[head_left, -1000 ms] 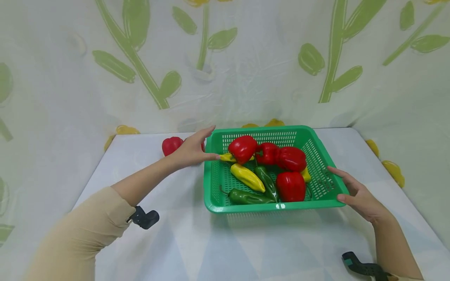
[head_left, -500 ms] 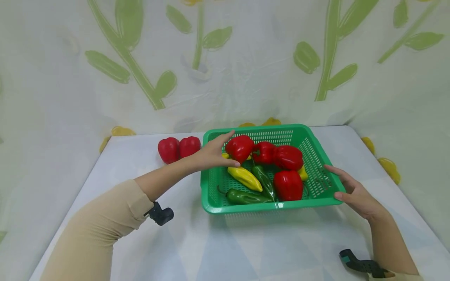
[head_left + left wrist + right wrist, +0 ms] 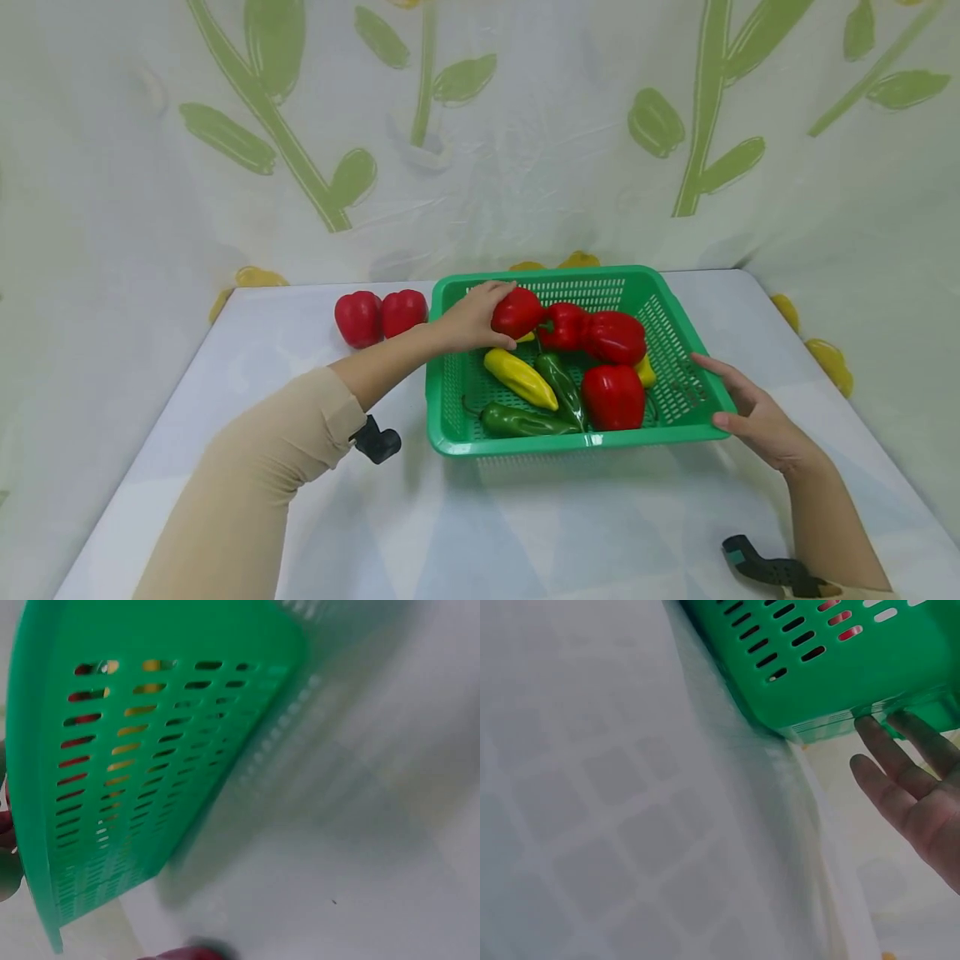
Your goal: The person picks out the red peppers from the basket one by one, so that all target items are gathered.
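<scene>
A green plastic basket (image 3: 592, 446) stands on the table with its perforated sides showing. Over its left part, my left hand (image 3: 474, 318) grips a red bell pepper (image 3: 520, 312), thumb on the near side and fingers over the far side. My right hand (image 3: 768, 429) holds the basket's right rim near the front corner, with thumb and index finger on the rim. In the right wrist view, other fingers (image 3: 900, 772) reach to the basket's outer wall, one of them apart from it. The left wrist view mostly shows the basket's side (image 3: 150, 750); the left hand barely enters at its edge.
Inside the basket lie more red bell peppers (image 3: 614, 397), a yellow pepper (image 3: 521, 379) and long green peppers (image 3: 525, 420). Two red bell peppers (image 3: 358, 319) sit on the table left of the basket. A patterned cloth wall (image 3: 525, 200) closes off the back.
My left hand has moved right, from the basket's left rim to the red bell pepper inside, and its fingers have closed round it. The right hand stays at the basket's right rim.
</scene>
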Motion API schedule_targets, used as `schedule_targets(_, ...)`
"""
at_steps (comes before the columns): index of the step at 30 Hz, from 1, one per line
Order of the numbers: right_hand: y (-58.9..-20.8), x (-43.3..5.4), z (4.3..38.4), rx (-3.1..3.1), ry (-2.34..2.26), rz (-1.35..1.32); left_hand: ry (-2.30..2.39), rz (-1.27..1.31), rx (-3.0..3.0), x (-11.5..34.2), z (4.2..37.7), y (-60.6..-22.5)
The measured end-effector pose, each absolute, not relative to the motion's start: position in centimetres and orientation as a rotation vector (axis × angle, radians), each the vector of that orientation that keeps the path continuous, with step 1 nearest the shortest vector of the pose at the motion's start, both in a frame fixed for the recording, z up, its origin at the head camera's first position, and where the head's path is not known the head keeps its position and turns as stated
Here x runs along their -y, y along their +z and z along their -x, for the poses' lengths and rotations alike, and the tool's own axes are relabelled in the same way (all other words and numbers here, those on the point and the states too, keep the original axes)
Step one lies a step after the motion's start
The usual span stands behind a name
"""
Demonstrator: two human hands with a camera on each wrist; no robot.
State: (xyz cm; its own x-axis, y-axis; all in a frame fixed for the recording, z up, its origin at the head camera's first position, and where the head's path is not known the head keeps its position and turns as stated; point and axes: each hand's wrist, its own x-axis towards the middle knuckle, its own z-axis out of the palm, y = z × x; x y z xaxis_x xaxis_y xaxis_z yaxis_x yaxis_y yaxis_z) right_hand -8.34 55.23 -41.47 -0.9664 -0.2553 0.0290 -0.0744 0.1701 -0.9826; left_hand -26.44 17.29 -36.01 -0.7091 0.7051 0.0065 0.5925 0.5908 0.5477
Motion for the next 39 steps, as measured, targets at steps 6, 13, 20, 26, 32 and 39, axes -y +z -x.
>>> schedule_targets(6,-41.5,-55.1,8.3,-2.303,-1.900,0.335,0.635,-1.023,-2.674,-16.4,27.3,-36.0)
schedule_targets(13,-41.4,-55.1,8.4,-2.313,-1.898,0.295,0.656,-1.100,-2.501,-16.2,27.3,-36.0)
schedule_targets(20,-41.7,-55.3,8.4,-2.297,-1.909,0.306,0.720,-1.123,-2.350,-16.2,27.4,-36.1)
schedule_targets(26,-41.7,-55.4,8.4,-2.288,-1.915,0.308,0.810,-1.094,-2.254,-16.6,27.1,-36.6)
schedule_targets(32,-41.9,-55.6,8.4,-2.281,-1.931,0.299,0.722,-1.066,-2.383,-17.5,26.4,-37.6)
schedule_targets(39,-42.0,-55.6,8.6,-2.280,-1.928,0.225,0.604,-0.900,-2.623,-17.7,25.8,-37.6)
